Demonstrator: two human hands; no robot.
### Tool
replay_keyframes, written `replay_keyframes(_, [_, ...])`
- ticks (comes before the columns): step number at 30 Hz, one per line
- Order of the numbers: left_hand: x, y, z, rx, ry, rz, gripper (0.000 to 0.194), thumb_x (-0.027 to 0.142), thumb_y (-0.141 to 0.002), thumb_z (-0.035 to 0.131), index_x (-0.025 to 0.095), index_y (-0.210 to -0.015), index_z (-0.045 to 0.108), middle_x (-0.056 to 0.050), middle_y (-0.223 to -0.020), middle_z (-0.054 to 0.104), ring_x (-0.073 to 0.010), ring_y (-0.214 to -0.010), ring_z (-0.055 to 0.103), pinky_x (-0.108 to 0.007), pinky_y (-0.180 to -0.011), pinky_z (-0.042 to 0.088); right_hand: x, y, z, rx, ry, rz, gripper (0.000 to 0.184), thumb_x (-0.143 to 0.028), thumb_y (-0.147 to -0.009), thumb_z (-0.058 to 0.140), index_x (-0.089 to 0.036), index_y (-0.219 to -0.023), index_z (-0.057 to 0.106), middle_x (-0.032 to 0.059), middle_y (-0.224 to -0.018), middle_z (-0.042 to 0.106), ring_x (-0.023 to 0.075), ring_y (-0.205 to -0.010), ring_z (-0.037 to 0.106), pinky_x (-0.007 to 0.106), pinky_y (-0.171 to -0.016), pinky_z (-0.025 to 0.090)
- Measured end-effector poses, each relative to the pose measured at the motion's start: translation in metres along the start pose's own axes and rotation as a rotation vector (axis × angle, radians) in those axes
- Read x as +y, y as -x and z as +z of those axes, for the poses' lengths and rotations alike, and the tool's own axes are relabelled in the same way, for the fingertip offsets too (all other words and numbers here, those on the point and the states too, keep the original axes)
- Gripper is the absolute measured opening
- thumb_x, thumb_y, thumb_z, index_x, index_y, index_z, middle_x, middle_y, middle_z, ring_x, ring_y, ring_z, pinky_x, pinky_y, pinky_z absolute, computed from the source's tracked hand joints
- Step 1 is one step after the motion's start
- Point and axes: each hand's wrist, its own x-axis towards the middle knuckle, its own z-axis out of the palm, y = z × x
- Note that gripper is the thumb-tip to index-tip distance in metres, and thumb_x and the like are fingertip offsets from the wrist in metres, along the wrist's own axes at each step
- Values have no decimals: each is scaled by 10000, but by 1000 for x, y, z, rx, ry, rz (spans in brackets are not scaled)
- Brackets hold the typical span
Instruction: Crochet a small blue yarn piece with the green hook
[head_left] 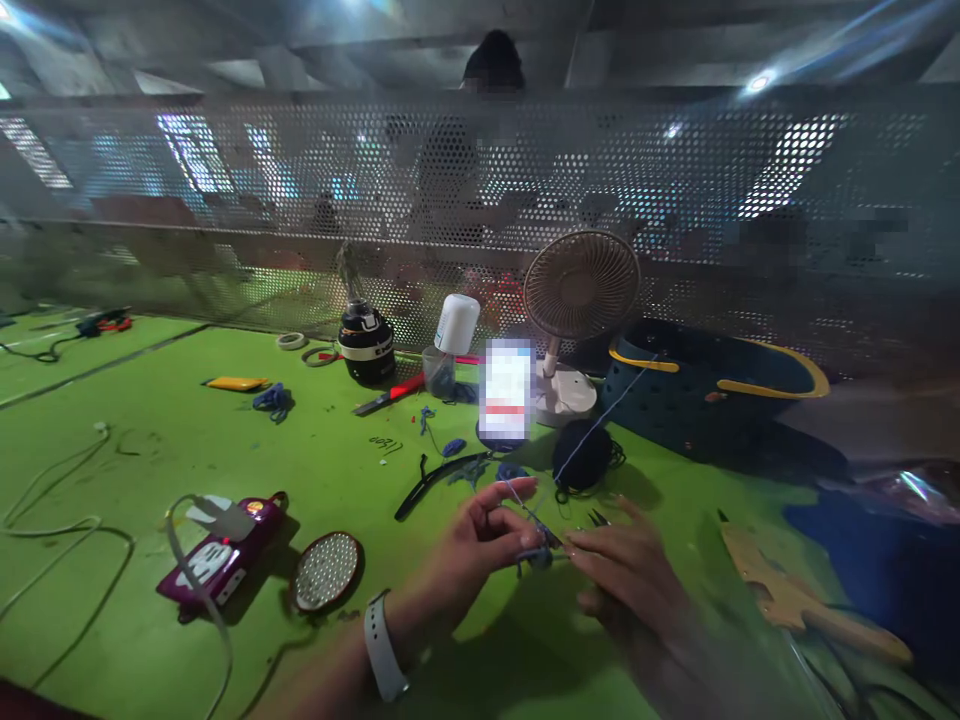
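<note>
My left hand (499,530) pinches a small piece of blue crochet work (534,557) between thumb and fingers, with a strand of blue yarn running over the raised index finger. Close beside it, my right hand (626,565) is closed on a thin crochet hook (553,538) whose tip meets the work. Dark pointed metal tips (598,518) stick out above the right fingers; their tool is mostly hidden. A dark ball of yarn (583,455) lies just beyond my hands. From the blue basket (660,420) a strand slants down towards it.
A lit phone (506,390) stands before a fan (581,290). Behind are a white bottle (457,322), a black jar (366,345) and a perforated screen (300,180). Leftward lie a cutter knife (390,395), a purple device with cable (225,555) and a round studded object (326,572).
</note>
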Motion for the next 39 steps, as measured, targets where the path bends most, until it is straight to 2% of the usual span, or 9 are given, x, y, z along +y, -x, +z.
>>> replay_keyframes(6, [13, 0, -3, -68, 13, -10, 500, 173, -684, 856, 150, -1152, 683, 20, -687, 668, -87, -635, 593, -238, -685, 448, 4, -10, -3, 86, -166, 44, 224, -416, -952, 558, -373, -1128, 689, 11, -916, 780, 218, -807, 713, 569, -1090, 365])
replay_keyframes(10, [18, -1, -5, -111, 30, -25, 468, 180, -669, 864, 134, -1108, 708, 16, -665, 648, -72, -604, 552, -215, -639, 419, 8, -14, -11, 12, -188, 15, 217, -420, -926, 602, -385, -1118, 696, 2, -899, 789, 218, -794, 719, 561, -1080, 399])
replay_keyframes(18, [19, -2, -7, -183, 64, -80, 458, 190, -647, 863, 104, -1077, 732, 2, -665, 628, -76, -582, 541, -221, -614, 416, 5, -19, -22, -56, -397, 165, 206, -346, -923, 614, -377, -1101, 714, 14, -912, 785, 235, -847, 708, 598, -1096, 375])
replay_keyframes(23, [16, -5, -8, -223, 98, -96, 490, 211, -616, 863, 96, -1073, 731, 6, -647, 615, -85, -570, 540, -235, -629, 446, 1, -19, -16, 101, -532, 343, 148, -417, -887, 654, -350, -941, 775, 7, -807, 772, 221, -760, 704, 594, -1039, 454])
replay_keyframes(27, [17, -4, -7, -226, 94, -107, 462, 227, -607, 869, 96, -1032, 742, 9, -639, 621, -76, -563, 548, -222, -623, 452, 6, -11, -10, 163, -609, 553, 173, -438, -840, 704, -290, -806, 785, 35, -777, 771, 266, -830, 732, 571, -969, 525])
replay_keyframes(32, [16, 2, -4, -182, -104, -59, 524, 209, -668, 860, 159, -1159, 687, 8, -722, 654, -102, -641, 597, -242, -649, 468, 11, 7, 10, 152, -809, 825, 204, -433, -879, 658, -260, -855, 764, 61, -834, 793, 246, -772, 760, 380, -677, 637])
replay_keyframes(34, [13, 4, -1, -131, -245, 20, 606, 209, -694, 846, 177, -1257, 624, 4, -744, 665, -129, -691, 618, -292, -721, 491, 7, 11, 15, 204, -696, 756, 217, -455, -890, 635, -280, -871, 762, 46, -830, 790, 227, -731, 754, 326, -602, 624])
replay_keyframes(37, [9, 6, 3, -99, -442, 113, 698, 218, -720, 827, 178, -1354, 540, -8, -748, 694, -172, -751, 649, -388, -868, 483, -3, 6, 13, 122, -429, 490, 210, -467, -859, 672, -322, -975, 770, 48, -1050, 772, 259, -971, 726, 375, -780, 611])
replay_keyframes(39, [9, 6, 4, -113, -506, 130, 724, 210, -721, 824, 174, -1376, 518, -9, -745, 703, -184, -771, 661, -426, -937, 456, -8, -3, 7, 53, -333, 319, 240, -479, -882, 639, -358, -1058, 749, 32, -1069, 775, 258, -1013, 714, 439, -910, 563])
